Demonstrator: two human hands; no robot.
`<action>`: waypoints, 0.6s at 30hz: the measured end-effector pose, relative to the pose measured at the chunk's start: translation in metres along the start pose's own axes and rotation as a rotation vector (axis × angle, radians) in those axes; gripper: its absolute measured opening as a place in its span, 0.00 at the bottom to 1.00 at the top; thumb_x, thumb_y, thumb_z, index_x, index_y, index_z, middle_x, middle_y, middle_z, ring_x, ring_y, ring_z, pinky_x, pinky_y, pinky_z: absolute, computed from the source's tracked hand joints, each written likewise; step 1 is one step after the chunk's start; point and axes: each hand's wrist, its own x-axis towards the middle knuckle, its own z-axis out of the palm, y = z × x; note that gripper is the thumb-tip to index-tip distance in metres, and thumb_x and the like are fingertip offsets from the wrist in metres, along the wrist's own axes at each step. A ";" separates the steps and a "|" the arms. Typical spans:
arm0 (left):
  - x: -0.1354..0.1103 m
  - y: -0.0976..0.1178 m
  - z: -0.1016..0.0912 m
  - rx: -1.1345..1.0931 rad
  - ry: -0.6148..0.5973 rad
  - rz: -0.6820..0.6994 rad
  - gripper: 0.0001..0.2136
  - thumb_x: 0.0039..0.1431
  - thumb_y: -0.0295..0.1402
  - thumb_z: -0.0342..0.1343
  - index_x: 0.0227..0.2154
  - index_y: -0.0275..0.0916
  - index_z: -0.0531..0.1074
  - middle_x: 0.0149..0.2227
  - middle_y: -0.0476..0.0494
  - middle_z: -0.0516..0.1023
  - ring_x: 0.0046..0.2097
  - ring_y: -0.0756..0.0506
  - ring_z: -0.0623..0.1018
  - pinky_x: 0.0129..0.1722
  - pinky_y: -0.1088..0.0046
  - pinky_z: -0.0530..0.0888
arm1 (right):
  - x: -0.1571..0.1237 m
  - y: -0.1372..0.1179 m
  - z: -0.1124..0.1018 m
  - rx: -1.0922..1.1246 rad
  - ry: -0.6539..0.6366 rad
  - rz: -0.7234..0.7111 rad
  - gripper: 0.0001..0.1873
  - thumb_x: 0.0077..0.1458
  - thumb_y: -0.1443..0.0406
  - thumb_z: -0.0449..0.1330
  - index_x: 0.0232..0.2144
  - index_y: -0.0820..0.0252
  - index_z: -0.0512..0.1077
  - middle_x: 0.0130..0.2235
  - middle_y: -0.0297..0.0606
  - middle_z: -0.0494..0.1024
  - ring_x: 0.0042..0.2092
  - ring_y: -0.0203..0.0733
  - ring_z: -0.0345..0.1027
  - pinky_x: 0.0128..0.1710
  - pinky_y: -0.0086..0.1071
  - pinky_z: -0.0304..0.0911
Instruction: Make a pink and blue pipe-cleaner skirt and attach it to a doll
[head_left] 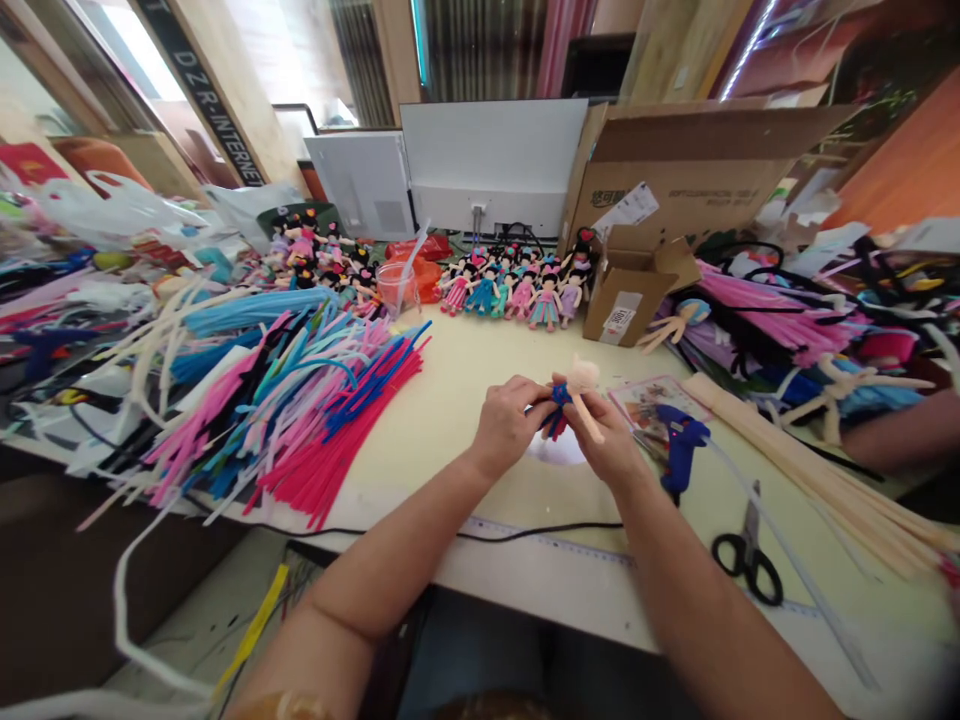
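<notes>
Both my hands meet over the table around a small pipe-cleaner doll (584, 376) with a pale head and limb and a blue and red body. My left hand (510, 420) pinches the blue body from the left side. From the right, my right hand (606, 440) grips the doll, its fingers partly behind the pale limb. Just right of that hand a blue glue gun (681, 445) rests beside a printed picture card (645, 402). Black-handled scissors (748, 555) lie near the front edge.
Bundles of colored pipe cleaners (300, 400) cover the left. Several finished dolls (517, 287) stand at the back, beside a small carton (626, 295). Beige strips (795, 460) lie at right. A black cable (525, 532) crosses the front. A plastic cup (397, 290) stands behind.
</notes>
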 end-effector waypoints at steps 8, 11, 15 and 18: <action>0.010 0.014 0.007 -0.074 0.069 0.028 0.03 0.52 0.31 0.61 0.31 0.41 0.75 0.31 0.48 0.79 0.34 0.48 0.76 0.41 0.69 0.68 | -0.003 -0.010 -0.008 0.047 0.041 -0.053 0.24 0.51 0.53 0.62 0.50 0.52 0.71 0.47 0.42 0.75 0.47 0.49 0.70 0.41 0.41 0.70; 0.007 0.011 0.012 -0.061 0.119 0.030 0.04 0.53 0.31 0.61 0.33 0.42 0.74 0.32 0.49 0.79 0.35 0.48 0.76 0.42 0.69 0.67 | -0.002 -0.008 -0.011 0.084 0.029 -0.048 0.23 0.51 0.55 0.63 0.50 0.50 0.71 0.47 0.40 0.75 0.46 0.48 0.70 0.40 0.40 0.70; 0.003 0.004 0.012 0.006 0.099 0.089 0.04 0.55 0.33 0.59 0.35 0.43 0.74 0.33 0.48 0.80 0.36 0.47 0.77 0.43 0.67 0.64 | -0.002 -0.005 -0.012 0.075 0.024 -0.019 0.24 0.50 0.55 0.63 0.50 0.51 0.70 0.47 0.41 0.75 0.45 0.47 0.71 0.38 0.39 0.70; 0.001 0.001 0.011 0.039 0.085 0.117 0.05 0.57 0.34 0.58 0.36 0.43 0.75 0.35 0.47 0.80 0.37 0.47 0.77 0.42 0.67 0.63 | -0.002 -0.006 -0.009 0.041 0.029 -0.010 0.24 0.51 0.55 0.62 0.50 0.53 0.70 0.46 0.40 0.76 0.42 0.45 0.71 0.35 0.37 0.70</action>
